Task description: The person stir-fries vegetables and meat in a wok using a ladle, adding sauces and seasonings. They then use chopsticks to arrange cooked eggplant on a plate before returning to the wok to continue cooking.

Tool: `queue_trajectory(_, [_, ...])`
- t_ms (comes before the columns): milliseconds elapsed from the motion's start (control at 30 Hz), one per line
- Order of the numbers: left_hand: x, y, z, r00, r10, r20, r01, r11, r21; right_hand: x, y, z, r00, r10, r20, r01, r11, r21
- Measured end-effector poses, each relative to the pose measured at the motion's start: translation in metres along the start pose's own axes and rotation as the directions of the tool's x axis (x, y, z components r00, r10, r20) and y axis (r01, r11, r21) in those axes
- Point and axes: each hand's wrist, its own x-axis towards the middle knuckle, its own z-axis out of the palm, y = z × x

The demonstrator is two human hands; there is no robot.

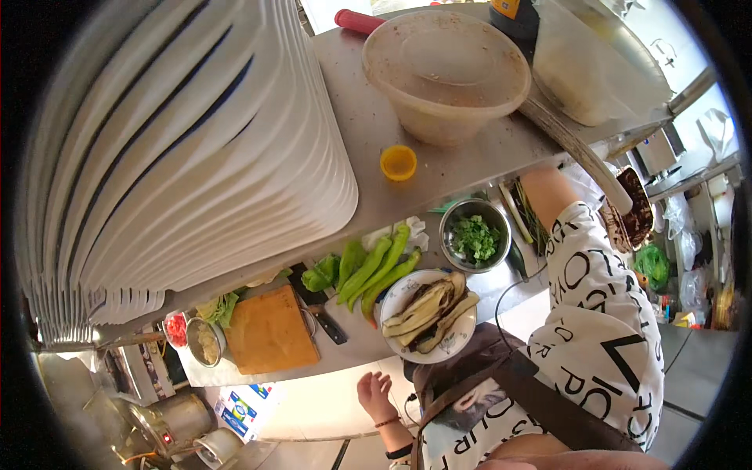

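Note:
My left hand (pixel 376 392) hangs in front of the counter edge with loosely curled fingers and nothing in it. My right forearm reaches below the upper shelf, and the right hand is hidden behind it. On the counter before me, a patterned plate (pixel 460 336) holds soft, peeled-looking eggplant pieces (pixel 429 308). Behind it stands a steel bowl (pixel 445 247) of chopped green herbs (pixel 474 239). Long green peppers (pixel 376 267) lie left of the plate. A black-handled knife (pixel 329 325) rests between them and a wooden cutting board (pixel 270 332).
The upper shelf (pixel 376 170) carries stacked white plates (pixel 235 176), a lidded plastic tub (pixel 446 70), a yellow cap (pixel 398 163) and a wooden handle (pixel 576 147). Bowls of minced garlic-like food (pixel 207 345) and red pieces (pixel 175 329) stand at the counter's left end. A metal pot (pixel 182 417) is at lower left.

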Motion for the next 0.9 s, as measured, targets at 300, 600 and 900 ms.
queue_trajectory(300, [0.024, 0.098, 0.040, 0.874, 0.249, 0.418, -0.280, 0.960, 0.014, 0.210, 0.064, -0.155, 0.747, 0.365, -0.555, -0.082, 0.880, 0.468])
queue_trajectory(600, [0.028, 0.134, 0.071, 0.712, 0.165, 0.682, 0.051, 0.957, -0.285, -0.028, -0.011, -0.203, 0.863, 0.501, 0.059, -0.231, 0.287, 0.930])
queue_trajectory(900, [0.001, 0.093, 0.050, 0.264, -0.218, 0.939, 0.260, 0.954, 0.148, -0.220, -0.126, -0.210, 0.868, 0.174, 0.466, -0.495, 0.375, 0.784])
